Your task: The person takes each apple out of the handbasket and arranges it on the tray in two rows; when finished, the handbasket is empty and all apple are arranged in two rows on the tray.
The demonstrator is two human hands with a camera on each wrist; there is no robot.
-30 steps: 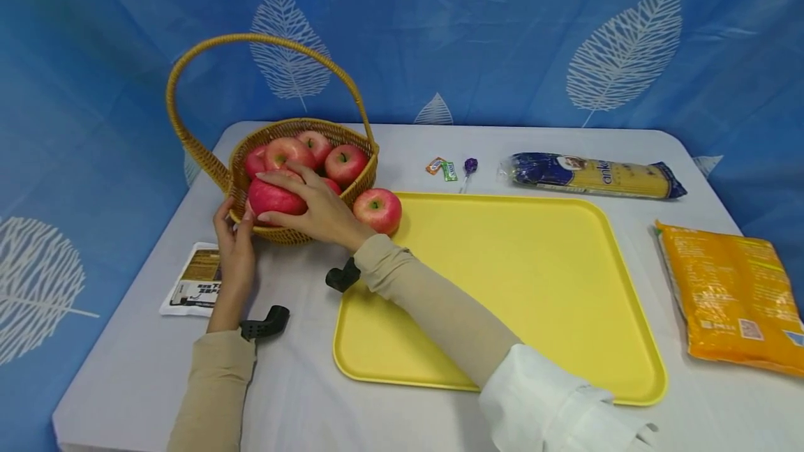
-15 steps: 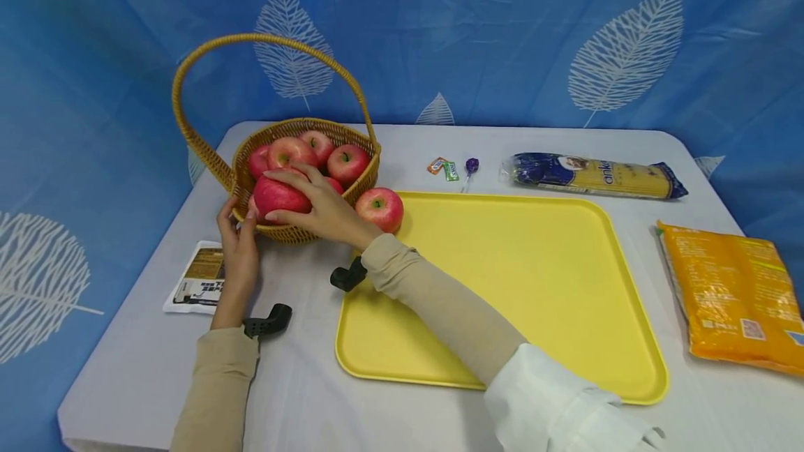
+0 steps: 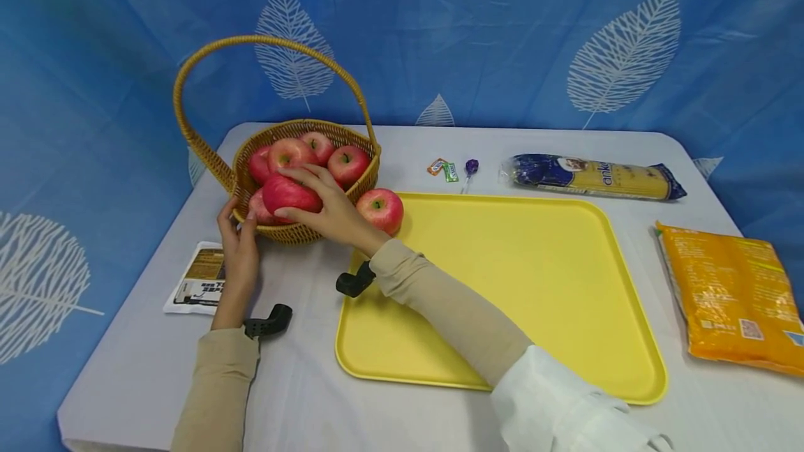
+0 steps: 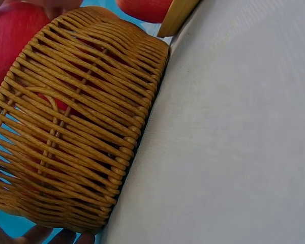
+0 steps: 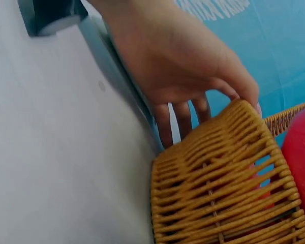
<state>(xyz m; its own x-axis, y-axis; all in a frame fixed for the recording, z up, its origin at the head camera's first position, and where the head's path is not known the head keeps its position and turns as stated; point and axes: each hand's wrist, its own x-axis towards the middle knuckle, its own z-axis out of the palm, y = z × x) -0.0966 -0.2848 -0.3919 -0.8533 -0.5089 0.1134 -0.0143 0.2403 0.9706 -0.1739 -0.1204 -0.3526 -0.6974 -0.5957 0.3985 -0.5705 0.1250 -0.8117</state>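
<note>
Right hand curling its grip around a round red apple, holding it just above the near rim of the woven wicker basket with the tall arched handle. Left hand steadying that basket from its left side, fingers lying fairly straight against the woven wall, grip apart rather than clamped. Several more red apples sitting piled inside the basket, one further red apple resting on the grey worktop just beside the basket and touching the far left corner of the large yellow plastic tray. In the left wrist view, basket weave filling the frame, with red fruit showing above it and through the gaps. Lying behind the tray, two small wrapped sweets and a purple lollipop, with a long blue-and-yellow packet of spaghetti near them to the right. Sitting well apart at the right edge of the worktop, a flat orange plastic packet. Lying near the left hand, partly hidden by it, a white-and-brown printed sachet.
</note>
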